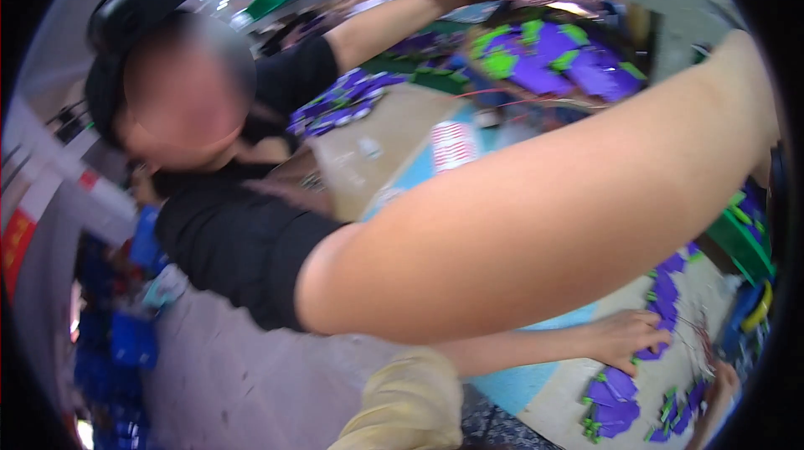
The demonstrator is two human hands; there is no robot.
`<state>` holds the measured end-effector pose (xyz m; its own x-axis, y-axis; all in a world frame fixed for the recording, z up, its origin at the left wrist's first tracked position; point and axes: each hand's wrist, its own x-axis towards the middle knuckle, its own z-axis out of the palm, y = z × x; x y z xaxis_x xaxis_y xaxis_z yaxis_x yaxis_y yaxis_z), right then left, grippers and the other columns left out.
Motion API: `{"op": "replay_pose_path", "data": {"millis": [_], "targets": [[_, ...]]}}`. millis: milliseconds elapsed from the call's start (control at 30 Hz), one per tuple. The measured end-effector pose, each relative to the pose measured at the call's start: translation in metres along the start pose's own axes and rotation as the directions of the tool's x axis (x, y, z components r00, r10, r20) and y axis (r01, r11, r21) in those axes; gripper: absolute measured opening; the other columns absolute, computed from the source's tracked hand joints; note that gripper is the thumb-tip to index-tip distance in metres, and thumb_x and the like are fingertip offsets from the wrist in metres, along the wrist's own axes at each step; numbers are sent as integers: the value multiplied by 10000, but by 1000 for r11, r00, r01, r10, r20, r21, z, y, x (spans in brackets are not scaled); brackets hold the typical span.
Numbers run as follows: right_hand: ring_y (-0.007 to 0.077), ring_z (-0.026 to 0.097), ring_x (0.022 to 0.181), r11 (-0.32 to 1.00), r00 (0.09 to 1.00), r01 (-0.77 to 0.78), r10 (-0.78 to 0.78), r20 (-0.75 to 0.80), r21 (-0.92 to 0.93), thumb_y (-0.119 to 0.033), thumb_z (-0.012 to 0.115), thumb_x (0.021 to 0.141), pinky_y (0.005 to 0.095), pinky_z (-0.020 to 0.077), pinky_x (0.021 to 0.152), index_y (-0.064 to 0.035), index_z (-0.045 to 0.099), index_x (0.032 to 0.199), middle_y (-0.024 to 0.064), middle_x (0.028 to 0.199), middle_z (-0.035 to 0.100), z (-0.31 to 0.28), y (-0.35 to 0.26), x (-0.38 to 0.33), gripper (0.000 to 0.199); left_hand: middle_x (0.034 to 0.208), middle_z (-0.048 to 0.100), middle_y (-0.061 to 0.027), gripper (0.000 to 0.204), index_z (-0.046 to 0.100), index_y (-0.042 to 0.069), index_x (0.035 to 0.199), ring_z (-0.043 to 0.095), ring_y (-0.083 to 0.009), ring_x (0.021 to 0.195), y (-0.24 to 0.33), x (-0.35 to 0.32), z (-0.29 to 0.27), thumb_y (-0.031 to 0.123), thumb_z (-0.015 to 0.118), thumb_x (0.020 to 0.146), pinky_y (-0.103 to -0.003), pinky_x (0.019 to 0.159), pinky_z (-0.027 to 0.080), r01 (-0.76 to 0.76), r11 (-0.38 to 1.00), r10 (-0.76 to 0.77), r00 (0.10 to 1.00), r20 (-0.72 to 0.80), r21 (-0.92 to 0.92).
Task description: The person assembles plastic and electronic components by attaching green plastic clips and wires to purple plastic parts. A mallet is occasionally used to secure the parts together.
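My left hand (pixel 624 337) reaches over the pale worktop (pixel 569 400), fingers spread, fingertips resting on flat purple pieces (pixel 662 303) without gripping any. My right hand (pixel 722 390) shows only partly at the lower right rim, blurred, beside more purple pieces with green bits (pixel 615 408); its fingers are unreadable. A co-worker in a black shirt (pixel 234 240) leans in very close on the left. That person's bare arm (pixel 536 232) stretches across the middle of the view toward the upper right and hides much of the table.
The co-worker's other arm (pixel 385 23) reaches to the far side. Piles of purple and green pieces (pixel 553 52) lie at the back, another (pixel 339 102) at mid-left. Green bins (pixel 741 240) stand at right, blue crates (pixel 126 341) on the floor at left. Beige cloth (pixel 406 408) fills the bottom centre.
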<state>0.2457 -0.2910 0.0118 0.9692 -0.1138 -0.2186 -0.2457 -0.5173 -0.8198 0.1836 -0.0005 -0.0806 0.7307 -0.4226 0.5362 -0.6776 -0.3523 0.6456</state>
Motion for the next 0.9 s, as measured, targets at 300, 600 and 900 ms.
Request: {"op": "replay_pose_path", "data": {"millis": [300, 600, 900], "targets": [[32, 456, 621, 919, 863, 36, -226, 451, 393, -256, 604, 971, 204, 384, 544, -84, 702, 1191, -58, 755, 574, 77, -20, -73, 296, 1075, 715, -69, 774, 480, 37, 1325, 619, -297, 1014, 2, -12, -35, 266, 858, 690, -396, 921, 482, 73, 991, -88, 988, 129, 113], [21, 458, 599, 834, 856, -26, -266, 443, 551, -267, 603, 973, 200, 396, 520, -87, 689, 1211, -18, 782, 617, 74, 17, -80, 311, 1030, 726, -93, 795, 489, -10, 1279, 617, -304, 959, 7, -4, -26, 220, 893, 635, -386, 871, 490, 116, 985, -129, 987, 98, 124], [9, 460, 590, 817, 878, 185, -387, 283, 546, -268, 643, 952, 190, 372, 515, -104, 646, 1273, -47, 739, 619, 55, -3, -86, 361, 1031, 729, -81, 742, 503, -1, 1259, 607, -297, 949, 6, -11, -32, 221, 877, 658, -377, 842, 486, 112, 982, -126, 989, 84, 149]]}}
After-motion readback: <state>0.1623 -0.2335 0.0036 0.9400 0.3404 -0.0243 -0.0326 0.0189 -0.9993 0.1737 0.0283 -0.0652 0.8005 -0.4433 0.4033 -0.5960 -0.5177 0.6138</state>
